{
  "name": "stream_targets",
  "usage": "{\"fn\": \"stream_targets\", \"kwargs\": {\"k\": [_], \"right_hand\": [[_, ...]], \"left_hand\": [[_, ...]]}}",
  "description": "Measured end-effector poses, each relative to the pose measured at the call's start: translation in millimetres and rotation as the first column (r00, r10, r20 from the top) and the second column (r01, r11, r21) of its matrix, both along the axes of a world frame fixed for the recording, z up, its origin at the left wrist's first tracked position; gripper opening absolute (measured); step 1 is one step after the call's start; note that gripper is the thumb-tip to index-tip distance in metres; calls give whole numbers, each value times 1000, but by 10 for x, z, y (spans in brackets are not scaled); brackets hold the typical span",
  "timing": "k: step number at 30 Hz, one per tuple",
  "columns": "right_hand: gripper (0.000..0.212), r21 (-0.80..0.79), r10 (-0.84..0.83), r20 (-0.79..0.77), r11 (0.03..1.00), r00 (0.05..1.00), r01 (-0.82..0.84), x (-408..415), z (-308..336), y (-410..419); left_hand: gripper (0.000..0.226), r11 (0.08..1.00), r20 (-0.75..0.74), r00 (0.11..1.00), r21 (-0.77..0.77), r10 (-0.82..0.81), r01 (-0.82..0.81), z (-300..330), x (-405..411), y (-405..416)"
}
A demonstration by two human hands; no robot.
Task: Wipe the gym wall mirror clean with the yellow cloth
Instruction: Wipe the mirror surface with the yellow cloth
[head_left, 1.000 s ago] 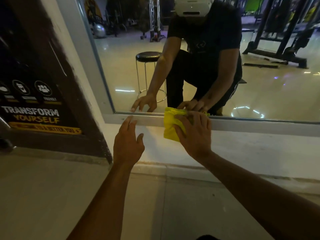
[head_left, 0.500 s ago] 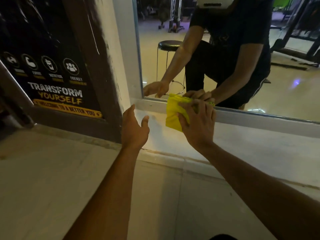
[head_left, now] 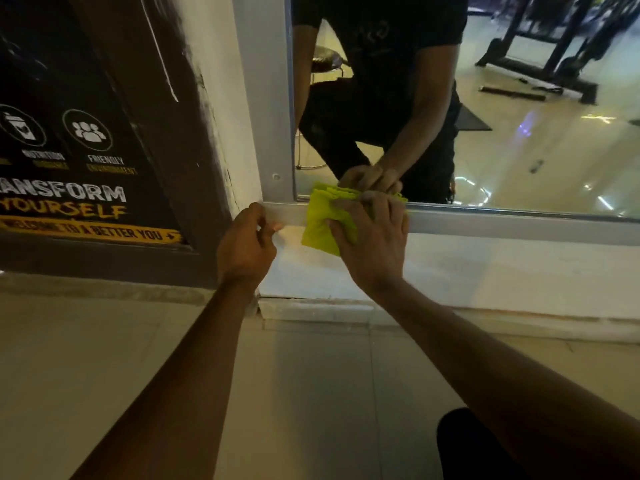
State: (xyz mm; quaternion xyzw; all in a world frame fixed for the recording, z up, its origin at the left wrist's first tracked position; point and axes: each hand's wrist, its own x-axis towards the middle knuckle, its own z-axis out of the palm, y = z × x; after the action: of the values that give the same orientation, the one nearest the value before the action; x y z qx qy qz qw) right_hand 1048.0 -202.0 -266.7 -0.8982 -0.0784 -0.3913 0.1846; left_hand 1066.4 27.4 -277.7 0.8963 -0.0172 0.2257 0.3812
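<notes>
- Your right hand (head_left: 372,244) lay flat over the yellow cloth (head_left: 320,220), fingers spread and nearly straight, pressing the folded cloth against the bottom edge of the mirror frame (head_left: 519,225).
- The cloth sat at the lower left corner of the mirror (head_left: 536,150), its top edge reaching the glass and its lower part hanging over the white wall (head_left: 485,271) below the frame.
- Your thumb lay along the cloth's lower side; whether it hooked under the fabric, I could not tell.
- Your left hand (head_left: 247,247) was just beside the cloth, to its left and not touching it, fingers curled in against the corner of the frame with the fingertips touching the metal; it had nothing in it.
- The glass showed your reflection crouched in dark clothes, with a round stool (head_left: 325,60) and gym equipment (head_left: 554,46) behind you.
- A dark poster (head_left: 79,150) reading "YOURSELF" hung on the wall left of the mirror.
- The pale tiled floor (head_left: 311,393) ran under both forearms, and a dark knee (head_left: 467,445) showed at the bottom right.
</notes>
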Motion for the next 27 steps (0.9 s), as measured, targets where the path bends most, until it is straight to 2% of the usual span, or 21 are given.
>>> {"fn": "stream_targets", "kwargs": {"k": [2, 5, 9, 12, 14, 16, 19, 23, 27], "right_hand": [[31, -28, 9, -9, 1000, 1000, -10, 19, 12, 321], [36, -27, 16, -54, 999, 998, -17, -26, 31, 457], [33, 17, -30, -91, 999, 995, 32, -16, 156, 363], [32, 86, -1, -58, 996, 998, 6, 91, 237, 609], [34, 121, 18, -29, 993, 999, -14, 147, 214, 701], [38, 60, 32, 8, 998, 999, -32, 115, 98, 622], [37, -34, 50, 7, 998, 999, -50, 57, 52, 500], [31, 174, 91, -32, 981, 995, -84, 184, 413, 787], [26, 154, 125, -9, 981, 992, -122, 152, 392, 757]], "left_hand": [[17, 997, 45, 998, -65, -38, 41, -1, -14, 13], [20, 992, 46, 999, -128, -4, 10, -5, -111, -42], [26, 990, 41, 999, -143, 21, -15, 58, -86, 24], [36, 989, -3, 1000, -149, -28, 27, 68, -93, 83], [34, 991, -35, 998, -126, -59, 54, 81, -79, 115], [31, 995, -93, 995, -93, -31, 22, 109, -69, 157], [42, 997, -180, 984, -74, -9, -4, 175, -59, 177], [28, 997, -186, 981, -58, -58, 48, 225, -42, 230], [39, 996, -166, 984, -72, -61, 49, 280, -127, 228]]}}
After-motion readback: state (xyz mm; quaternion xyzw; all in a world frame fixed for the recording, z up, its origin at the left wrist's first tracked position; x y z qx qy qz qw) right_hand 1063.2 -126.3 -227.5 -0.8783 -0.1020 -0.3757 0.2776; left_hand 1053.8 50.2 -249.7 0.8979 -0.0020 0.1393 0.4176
